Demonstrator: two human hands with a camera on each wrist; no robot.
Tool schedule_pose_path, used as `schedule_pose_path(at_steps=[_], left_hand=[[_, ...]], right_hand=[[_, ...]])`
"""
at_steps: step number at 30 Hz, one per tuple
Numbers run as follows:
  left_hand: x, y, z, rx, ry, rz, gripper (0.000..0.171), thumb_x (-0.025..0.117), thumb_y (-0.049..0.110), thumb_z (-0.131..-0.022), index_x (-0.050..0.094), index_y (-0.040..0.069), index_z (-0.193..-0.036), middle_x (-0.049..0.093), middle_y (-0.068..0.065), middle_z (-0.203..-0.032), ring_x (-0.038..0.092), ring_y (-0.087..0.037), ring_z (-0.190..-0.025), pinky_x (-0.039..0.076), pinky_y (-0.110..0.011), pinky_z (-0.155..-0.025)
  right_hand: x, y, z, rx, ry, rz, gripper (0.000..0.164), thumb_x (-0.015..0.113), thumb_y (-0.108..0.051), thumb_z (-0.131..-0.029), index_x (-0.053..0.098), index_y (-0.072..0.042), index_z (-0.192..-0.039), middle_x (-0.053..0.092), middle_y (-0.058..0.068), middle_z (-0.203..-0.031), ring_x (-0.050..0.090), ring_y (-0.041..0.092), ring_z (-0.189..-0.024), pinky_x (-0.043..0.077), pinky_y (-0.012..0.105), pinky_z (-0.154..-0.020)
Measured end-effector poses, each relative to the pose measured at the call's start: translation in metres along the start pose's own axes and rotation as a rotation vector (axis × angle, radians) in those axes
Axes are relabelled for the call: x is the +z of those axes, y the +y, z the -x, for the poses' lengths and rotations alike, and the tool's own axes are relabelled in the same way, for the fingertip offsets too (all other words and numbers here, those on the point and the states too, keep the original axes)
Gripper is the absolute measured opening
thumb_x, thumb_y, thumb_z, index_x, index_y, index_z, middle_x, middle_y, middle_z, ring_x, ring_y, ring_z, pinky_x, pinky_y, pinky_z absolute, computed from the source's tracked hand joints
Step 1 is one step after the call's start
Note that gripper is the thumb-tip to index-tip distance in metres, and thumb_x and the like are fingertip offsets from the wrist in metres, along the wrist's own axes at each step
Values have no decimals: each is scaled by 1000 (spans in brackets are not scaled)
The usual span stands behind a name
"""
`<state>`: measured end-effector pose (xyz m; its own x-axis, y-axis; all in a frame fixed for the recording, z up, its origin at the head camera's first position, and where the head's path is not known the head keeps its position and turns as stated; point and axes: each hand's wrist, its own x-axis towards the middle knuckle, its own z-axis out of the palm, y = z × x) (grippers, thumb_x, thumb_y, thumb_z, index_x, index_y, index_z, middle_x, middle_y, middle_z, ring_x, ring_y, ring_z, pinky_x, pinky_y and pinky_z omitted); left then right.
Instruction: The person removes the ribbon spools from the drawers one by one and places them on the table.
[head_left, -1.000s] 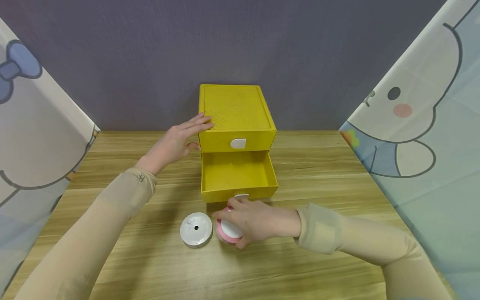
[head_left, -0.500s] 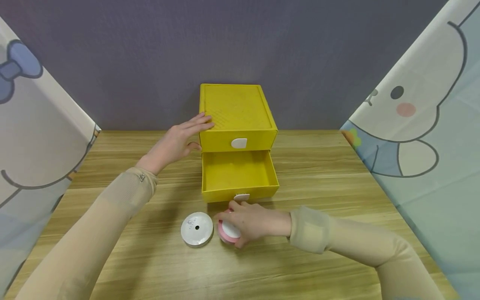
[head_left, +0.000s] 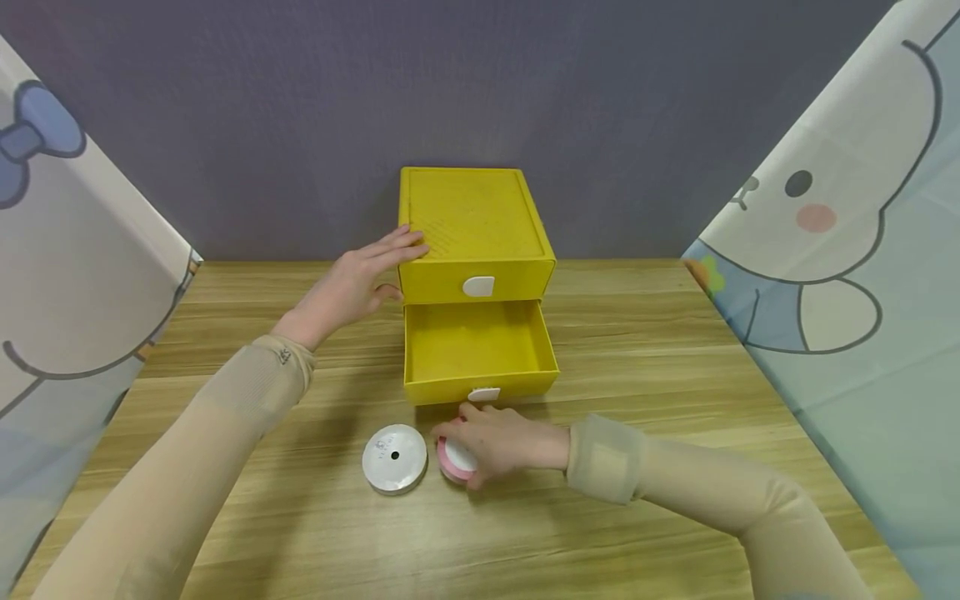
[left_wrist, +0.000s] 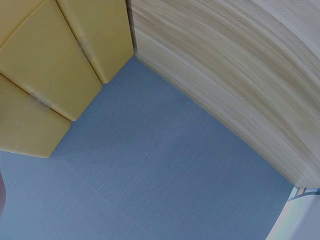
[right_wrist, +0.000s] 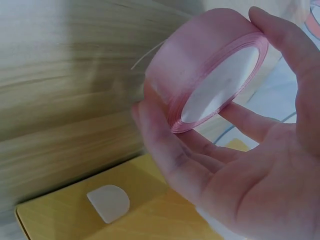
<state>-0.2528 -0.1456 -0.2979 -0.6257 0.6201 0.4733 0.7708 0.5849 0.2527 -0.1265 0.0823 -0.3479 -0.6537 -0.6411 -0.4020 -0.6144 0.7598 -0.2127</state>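
Note:
My right hand (head_left: 501, 442) grips a roll of pink ribbon (right_wrist: 200, 55), with the thumb on one side and fingers on the other. In the head view the hand partly covers this pink roll (head_left: 455, 460), just in front of the pulled-out lower drawer (head_left: 480, 389). A white-faced spool (head_left: 394, 460) with a small centre hole lies to its left. My left hand (head_left: 352, 283) rests with fairly straight fingers on the left front edge of the yellow drawer box (head_left: 480, 212). The left wrist view shows mostly the box's side (left_wrist: 50, 65).
A white tab (head_left: 478, 287) marks the box's closed upper drawer; the lower drawer has another (right_wrist: 110, 202). Behind the box rises a dark grey panel (head_left: 300, 125). Cartoon-printed cloths (head_left: 832, 250) flank the wood-grain table (head_left: 637, 367).
My right forearm has shifted a little to the left, and the hand has edged slightly left and up over the pink ribbon roll. The left hand has stayed on the box.

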Motion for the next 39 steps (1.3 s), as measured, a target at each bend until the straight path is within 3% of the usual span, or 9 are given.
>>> schedule_pose_path(at_steps=[20,39], left_hand=[[2,-1,0,24,32,-3,71,76,-6,-73,51,5,-138,44,-13,-149,39,-32,-140,47,-46,-105],[3,-2,0,20,34,1,72,77,-8,-71,51,5,-138,45,-13,-148,39,-32,-140,47,-46,-105]], right_hand=[[20,4,-13,60,1,9,78,85,-33,-68,49,-29,-137,54,4,-121,56,20,-99,53,28,-73],[25,3,-15,57,27,32,79,85,-35,-66,50,-26,-136,54,4,-120,55,22,-98,52,27,-73]])
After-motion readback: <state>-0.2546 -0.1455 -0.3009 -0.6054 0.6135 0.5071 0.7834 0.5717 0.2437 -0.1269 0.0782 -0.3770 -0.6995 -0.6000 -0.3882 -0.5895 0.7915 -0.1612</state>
